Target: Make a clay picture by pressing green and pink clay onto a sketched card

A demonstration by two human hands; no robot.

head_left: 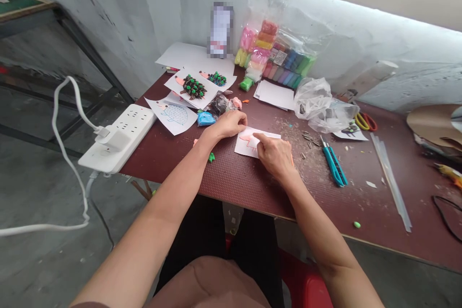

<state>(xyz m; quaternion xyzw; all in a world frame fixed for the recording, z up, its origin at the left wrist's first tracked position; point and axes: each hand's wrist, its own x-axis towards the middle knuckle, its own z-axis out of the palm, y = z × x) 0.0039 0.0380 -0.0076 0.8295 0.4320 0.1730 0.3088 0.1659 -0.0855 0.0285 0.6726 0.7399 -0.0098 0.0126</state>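
A small white card (247, 147) lies on the table in front of me, bearing a pink hedgehog-like outline and a pink patch at its snout. My left hand (231, 124) is closed, its bent fingertips at the card's upper left corner. My right hand (276, 154) rests over the card's right part, hiding some of the drawing; its index finger stretches onto the card while the others curl under. A thin orange thing (292, 158) shows beside that hand, mostly hidden. Green clay (211, 157) sits nearer my left forearm, and blue clay (206, 118) is left of my left hand.
Hedgehog cards (195, 89) and a drawn card (169, 114) lie left, near a white power strip (121, 139). Bagged coloured clay (274, 55) stands behind. Seeds (310, 140), a teal utility knife (334, 161), scissors (365, 121) and clear glue sticks (391, 183) lie right.
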